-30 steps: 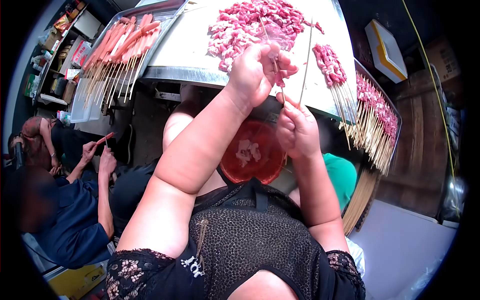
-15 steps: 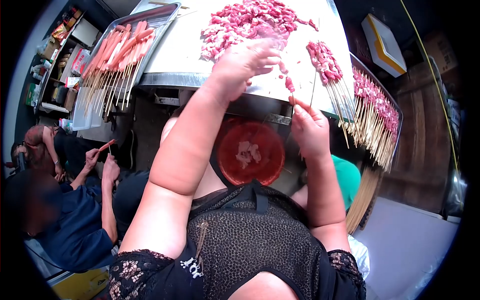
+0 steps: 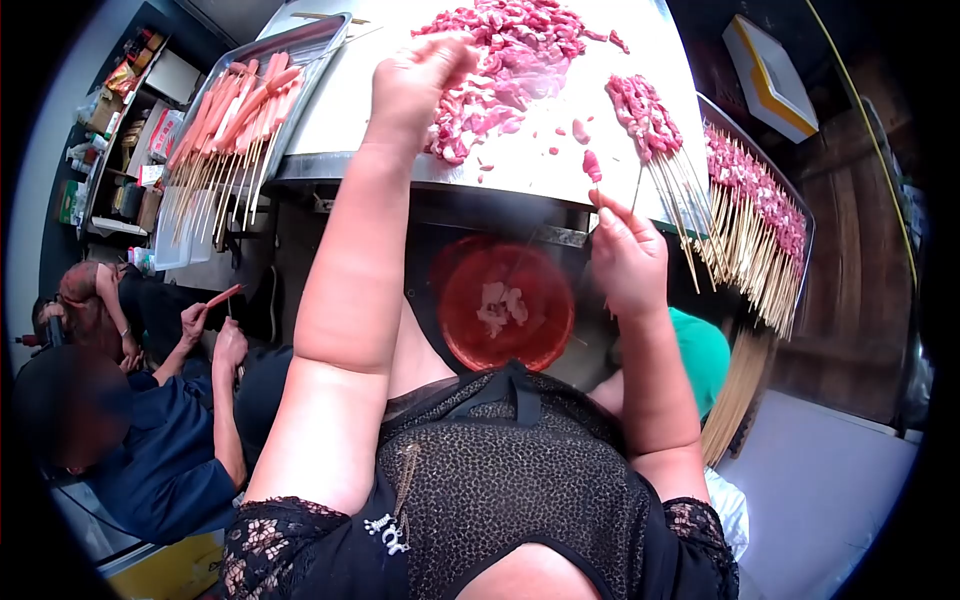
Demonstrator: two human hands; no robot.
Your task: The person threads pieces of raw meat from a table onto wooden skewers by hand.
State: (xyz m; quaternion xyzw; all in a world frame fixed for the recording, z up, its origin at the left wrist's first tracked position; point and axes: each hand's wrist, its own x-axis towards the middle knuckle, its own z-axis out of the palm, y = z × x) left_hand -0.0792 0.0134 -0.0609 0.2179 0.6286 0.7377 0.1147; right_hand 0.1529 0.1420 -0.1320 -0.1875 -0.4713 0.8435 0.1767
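Observation:
My right hand (image 3: 628,245) pinches a thin skewer near the table's front edge. Pieces of pink meat (image 3: 592,165) are threaded on that skewer, above my fingers. My left hand (image 3: 420,85) is at the left side of a large pile of raw cut meat (image 3: 520,75), fingers bent together and tips partly hidden; what they hold, if anything, I cannot make out. Small scraps of meat lie on the white tabletop (image 3: 370,115) between my hands. Right of them rests a bundle of finished meat skewers (image 3: 645,120), sticks hanging over the edge.
At left a metal tray (image 3: 335,45) holds sausages on sticks (image 3: 240,110). More meat skewers (image 3: 755,195) fill a tray at right. A red basin (image 3: 550,335) stands below the table. A seated person (image 3: 165,450) at left holds a sausage and a stick.
My left hand has moved left and up to the pile's left side, its fingers drawing together from spread. My right hand still holds the skewer, shifted slightly right.

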